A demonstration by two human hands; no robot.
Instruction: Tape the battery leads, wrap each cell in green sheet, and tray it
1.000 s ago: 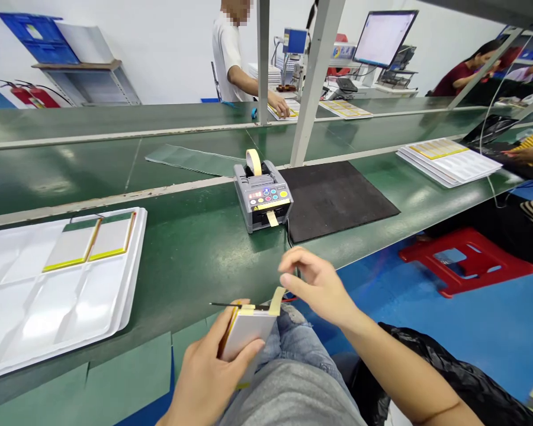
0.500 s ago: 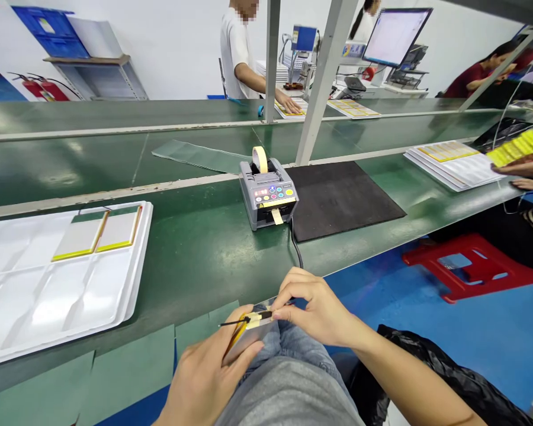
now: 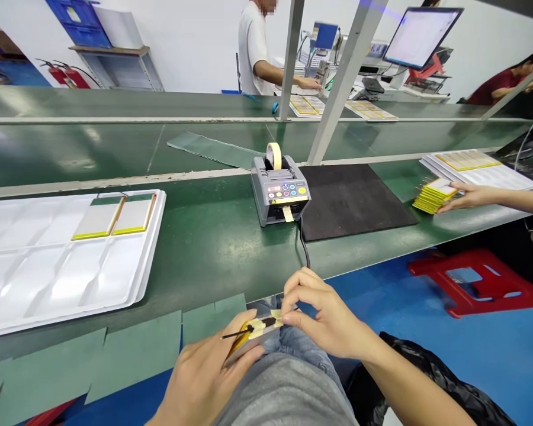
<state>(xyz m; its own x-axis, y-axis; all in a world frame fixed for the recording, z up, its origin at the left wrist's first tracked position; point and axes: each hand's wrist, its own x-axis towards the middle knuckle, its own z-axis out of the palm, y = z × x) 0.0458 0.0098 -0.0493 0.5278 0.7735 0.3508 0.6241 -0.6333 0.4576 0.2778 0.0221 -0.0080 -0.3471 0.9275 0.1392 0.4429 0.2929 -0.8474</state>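
Note:
A flat grey battery-like pack with yellow edging is held on its side above my lap, its taped edge facing up. My left hand is wrapped round its left part. A black wire sticks out to the left beside the thumb and fingers. Pale tape and a dark strip lie along the upper edge. My right hand pinches a piece of pale tape at the right end of that edge. Beyond my hands, a grey tape dispenser with a roll on top shows a short tape piece at its front.
White trays with two similar packs lie at the left. A black mat is right of the dispenser. At the right, a person's hand holds yellow-edged packs near stacked trays. Metal posts rise behind the dispenser.
The view has shifted, so the bench items sit further right. Pale tape now shows at my right fingertips. The person at the right has brought the yellow-edged packs lower, over the bench.

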